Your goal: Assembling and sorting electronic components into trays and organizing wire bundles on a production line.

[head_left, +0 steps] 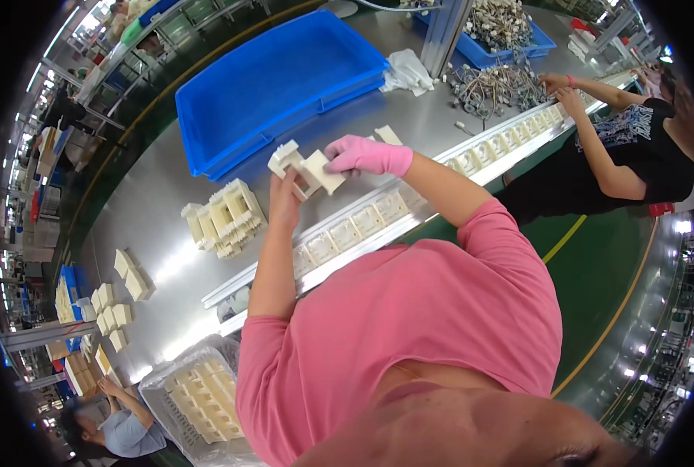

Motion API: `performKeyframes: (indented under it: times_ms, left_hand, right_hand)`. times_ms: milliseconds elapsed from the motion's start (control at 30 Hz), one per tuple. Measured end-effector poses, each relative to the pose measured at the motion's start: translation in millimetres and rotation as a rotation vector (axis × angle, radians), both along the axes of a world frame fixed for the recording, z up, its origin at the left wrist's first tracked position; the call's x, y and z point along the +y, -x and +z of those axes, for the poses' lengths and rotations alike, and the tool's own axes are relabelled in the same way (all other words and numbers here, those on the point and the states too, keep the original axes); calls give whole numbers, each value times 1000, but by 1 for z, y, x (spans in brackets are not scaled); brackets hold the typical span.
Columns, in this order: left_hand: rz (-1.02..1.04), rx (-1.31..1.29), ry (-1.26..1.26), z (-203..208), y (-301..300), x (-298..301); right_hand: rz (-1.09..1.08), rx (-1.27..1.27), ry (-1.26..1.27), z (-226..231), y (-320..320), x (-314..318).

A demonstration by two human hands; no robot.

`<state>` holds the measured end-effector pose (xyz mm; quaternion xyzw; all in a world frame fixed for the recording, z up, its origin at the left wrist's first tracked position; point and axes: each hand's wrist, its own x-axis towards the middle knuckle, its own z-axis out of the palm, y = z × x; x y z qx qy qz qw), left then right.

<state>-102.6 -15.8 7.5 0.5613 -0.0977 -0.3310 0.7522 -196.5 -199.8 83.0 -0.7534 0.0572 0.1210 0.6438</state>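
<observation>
My bare left hand [284, 204] grips a cream plastic housing [287, 158] with a notched, open-frame shape, holding it above the metal table. My right hand [370, 156], in a pink glove, pinches a smooth cream plastic cover [323, 173] right beside the housing. The two parts overlap in view, and I cannot tell whether they touch. Left of my left hand stands a cluster of similar cream housings [226, 216]. Another cream piece [387, 135] lies on the table just beyond my right wrist. Below my hands runs a rail track [345, 233] carrying a row of cream plastic frames.
A large blue tray [281, 86] lies beyond my hands, with a white plastic bag [407, 72] at its corner. Wire bundles [498, 89] heap at the back right near a co-worker [619, 148]. Cream blocks [113, 315] and a lined crate [156, 397] are at left, near another person [125, 428].
</observation>
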Motion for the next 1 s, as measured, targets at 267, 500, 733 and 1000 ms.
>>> performKeyframes:
  times_ms: [267, 500, 733, 1000]
  left_hand:
    - [38, -93, 27, 6, 10, -10]
    - [53, -113, 202, 19, 15, -6]
    - [49, -183, 261, 20, 18, -2]
    - [8, -226, 221, 20, 14, 3]
  right_hand:
    - [-297, -271, 79, -17, -10, 48]
    - [-384, -606, 530, -17, -4, 78]
    - [-384, -618, 592, -18, 3, 87]
    - [-413, -767, 604, -23, 2, 87]
